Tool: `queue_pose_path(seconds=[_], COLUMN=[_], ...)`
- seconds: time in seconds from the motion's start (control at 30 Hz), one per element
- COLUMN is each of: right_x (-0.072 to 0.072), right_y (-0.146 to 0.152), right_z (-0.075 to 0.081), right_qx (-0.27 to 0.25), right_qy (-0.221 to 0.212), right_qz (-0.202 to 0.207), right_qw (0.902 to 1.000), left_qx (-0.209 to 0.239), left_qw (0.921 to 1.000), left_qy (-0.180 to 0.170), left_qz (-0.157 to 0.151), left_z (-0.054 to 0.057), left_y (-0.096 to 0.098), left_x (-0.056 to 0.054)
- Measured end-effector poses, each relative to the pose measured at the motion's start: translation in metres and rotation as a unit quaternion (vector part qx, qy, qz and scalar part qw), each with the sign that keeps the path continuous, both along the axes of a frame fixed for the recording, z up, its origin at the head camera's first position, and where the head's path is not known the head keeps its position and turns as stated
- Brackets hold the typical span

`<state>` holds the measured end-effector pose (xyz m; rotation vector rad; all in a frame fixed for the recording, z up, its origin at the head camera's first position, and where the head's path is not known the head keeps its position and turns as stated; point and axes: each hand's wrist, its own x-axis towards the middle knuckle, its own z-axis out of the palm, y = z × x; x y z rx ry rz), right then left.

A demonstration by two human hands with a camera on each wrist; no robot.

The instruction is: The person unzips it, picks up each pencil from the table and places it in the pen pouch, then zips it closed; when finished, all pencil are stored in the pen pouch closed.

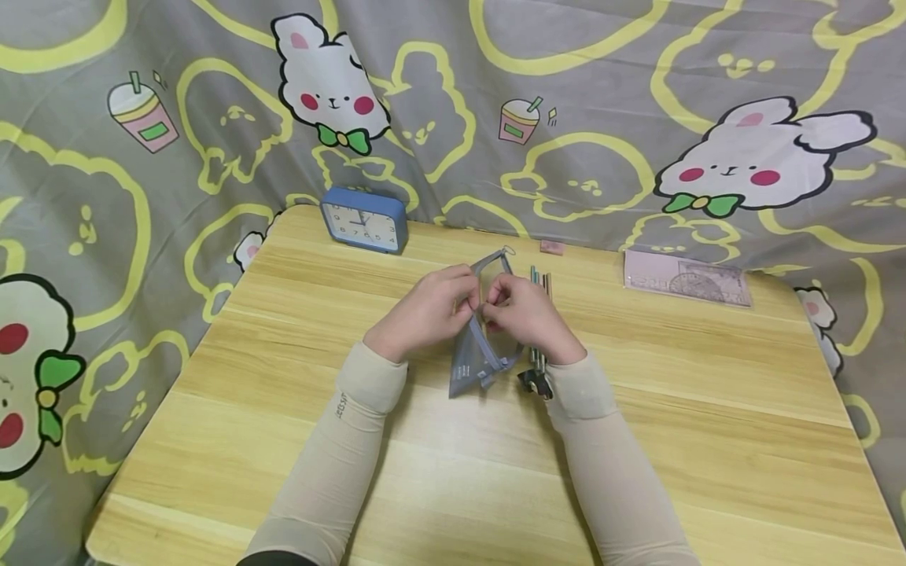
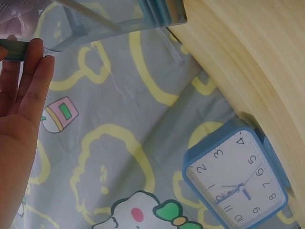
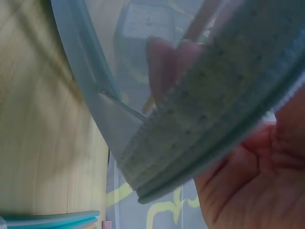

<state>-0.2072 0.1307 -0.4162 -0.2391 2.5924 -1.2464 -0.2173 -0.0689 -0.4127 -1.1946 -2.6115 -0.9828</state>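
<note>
- Gripping one upper edge of the grey mesh pouch (image 1: 465, 373) between thumb and fingers of the left hand (image 1: 428, 309); barely parted there, with fingers fairly straight in the left wrist view.
- Pinching at the pouch's other upper edge with the right hand (image 1: 531, 316), fingers bent in; cannot tell just how thumb and fingertips meet, being partly hidden by mesh.
- Holding the pouch tilted above the table (image 1: 637, 464), toward the far side; with zip strip (image 1: 484, 343) spread apart.
- Looks partway through, judging by that: unzipped already, closing not yet done.
- Can make out a thin stick (image 2: 93, 15) through the pouch's mesh; cannot tell whether inside or behind.
- Can see slim pens (image 1: 537, 358) lying just right of the pouch, with a black object (image 1: 535, 384) at their near end; so not packed, and possibly left to handle.
- Farther out, shows a blue clock (image 1: 363, 222) behind and left of the pouch; a small pink piece (image 1: 551, 248) behind and right; a banknote-like sheet (image 1: 686, 281) well to the right; a patterned curtain (image 1: 425, 118) behind everything.
</note>
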Motion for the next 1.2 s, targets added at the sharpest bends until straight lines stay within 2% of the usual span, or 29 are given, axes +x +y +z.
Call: queue_pose_path(seconds=[0.23,0.43,0.53,0.67,0.83,1.0,1.2], right_x=[-0.002,-0.008,-0.011,-0.014,-0.018,-0.021,-0.023], right_y=[0.009,0.039,0.061,0.087,0.101,0.097,0.089], right_z=[0.002,0.004,0.001,-0.004,-0.017,-0.029,-0.03], right_qx=[-0.003,-0.016,0.018,0.103,0.165,0.175,0.173], right_qy=[0.004,0.016,0.028,0.029,-0.005,-0.024,-0.015], right_qz=[-0.013,-0.054,-0.076,-0.089,-0.076,-0.054,-0.03], right_qw=[0.9999,0.9983,0.9966,0.9903,0.9834,0.9828,0.9843], left_qx=[-0.004,-0.008,-0.011,-0.014,-0.017,-0.016,-0.014], left_qw=[1.0,0.9999,0.9999,0.9999,0.9998,0.9998,0.9998], left_qy=[-0.001,0.0,-0.001,0.0,-0.004,-0.007,-0.006], left_qz=[0.002,0.007,0.009,0.009,0.01,0.013,0.011], left_z=[0.001,0.001,0.001,0.001,0.002,0.001,0.001], left_y=[0.0,0.0,0.001,0.002,0.002,0.002,0.001], left_x=[0.001,0.0,0.0,0.0,0.0,0.0,0.0])
